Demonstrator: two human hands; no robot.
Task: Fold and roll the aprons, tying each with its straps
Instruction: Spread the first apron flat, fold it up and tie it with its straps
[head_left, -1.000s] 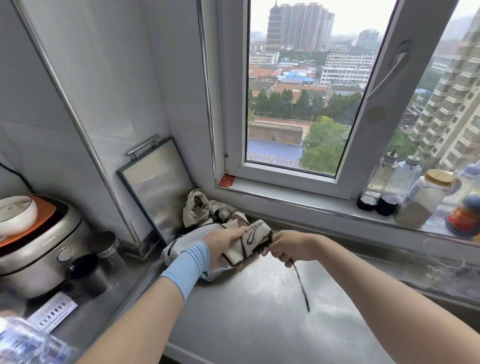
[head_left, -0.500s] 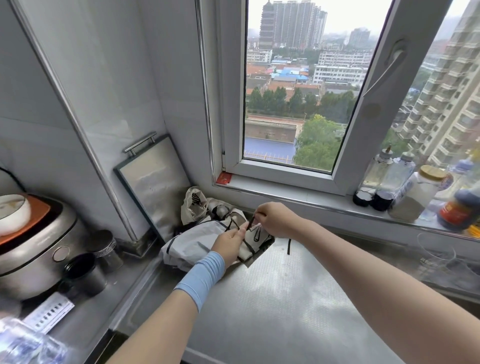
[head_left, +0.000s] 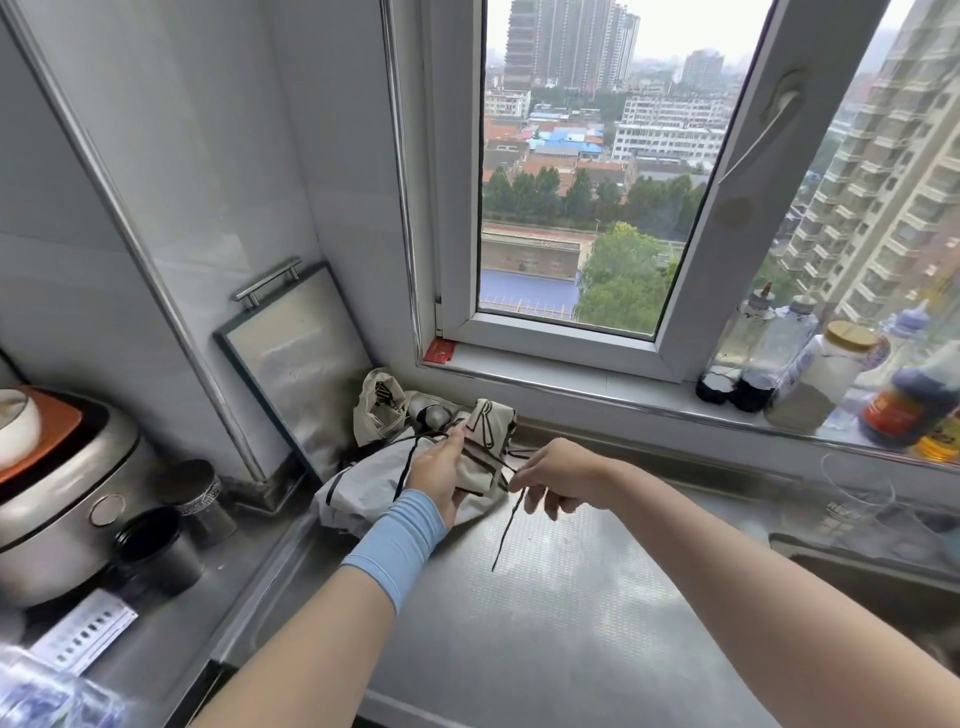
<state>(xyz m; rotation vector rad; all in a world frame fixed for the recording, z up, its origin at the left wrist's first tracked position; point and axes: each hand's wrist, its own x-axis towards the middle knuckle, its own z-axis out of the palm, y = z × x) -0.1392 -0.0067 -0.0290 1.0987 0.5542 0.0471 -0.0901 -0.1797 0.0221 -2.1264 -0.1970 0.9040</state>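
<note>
Dropping from above the roll 0.5 s ago, the right hand (head_left: 561, 483) now sits just to its right, pinching the black strap (head_left: 505, 532) between thumb and fingertips. The strap's loose end trails onto the steel counter (head_left: 571, 623). The left hand (head_left: 439, 475) grips the rolled apron (head_left: 485, 441) from its left side. It holds the roll over a 2nd, unrolled grey apron (head_left: 353, 488) in the corner below the window. At least 1 turn of strap already crosses the roll. The wrap looks to be getting drawn snug, so the knot likely comes next. If the left grip slackens, the roll could spring open.
</note>
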